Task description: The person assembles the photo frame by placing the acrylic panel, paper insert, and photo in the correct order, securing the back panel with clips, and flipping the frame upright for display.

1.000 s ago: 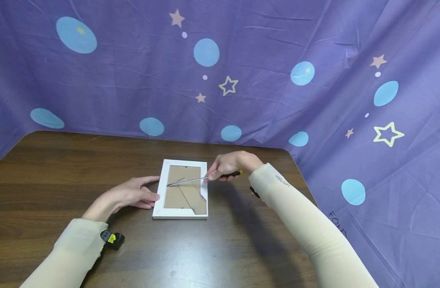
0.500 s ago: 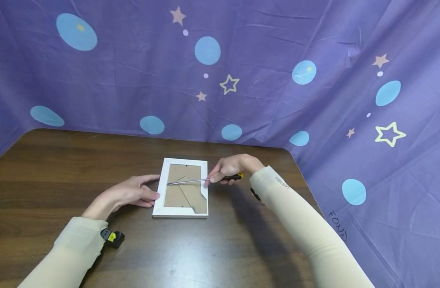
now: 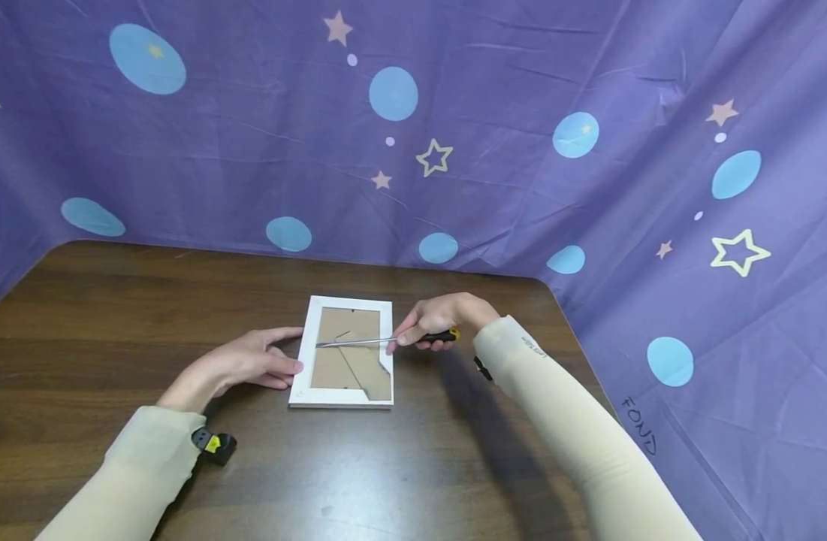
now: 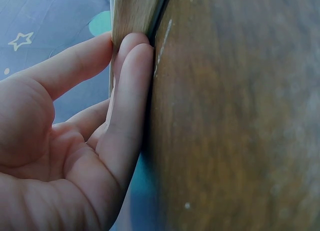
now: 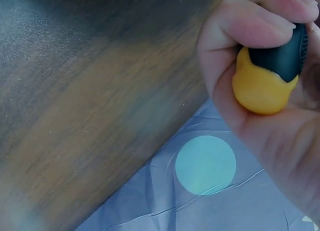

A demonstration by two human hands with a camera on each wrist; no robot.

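Observation:
A white picture frame (image 3: 332, 397) lies back side up on the table, its brown backing board (image 3: 335, 368) showing. Part of the brown board covers the frame's lower right border. My left hand (image 3: 261, 361) touches the frame's left edge with thumb and fingers. In the left wrist view, the fingers (image 4: 132, 86) lie fairly straight against the frame's wooden side (image 4: 135, 13). My right hand (image 3: 430, 319) grips a screwdriver (image 3: 443, 336) by its black and yellow handle, whose butt (image 5: 262, 93) shows in the right wrist view. The flat shaft crosses the board, its tip at the left inner border.
The brown wooden table (image 3: 183, 300) spreads around the frame. A purple curtain (image 3: 481, 203) with stars and blue spots hangs behind the table and along its right side. Each wrist wears a camera strap, the left one with a black and yellow buckle (image 3: 213, 445).
The screwdriver's handle has dropped slightly, so its shaft lies flatter across the board. The left hand and the picture frame have stayed in place; the whole view has shifted a little.

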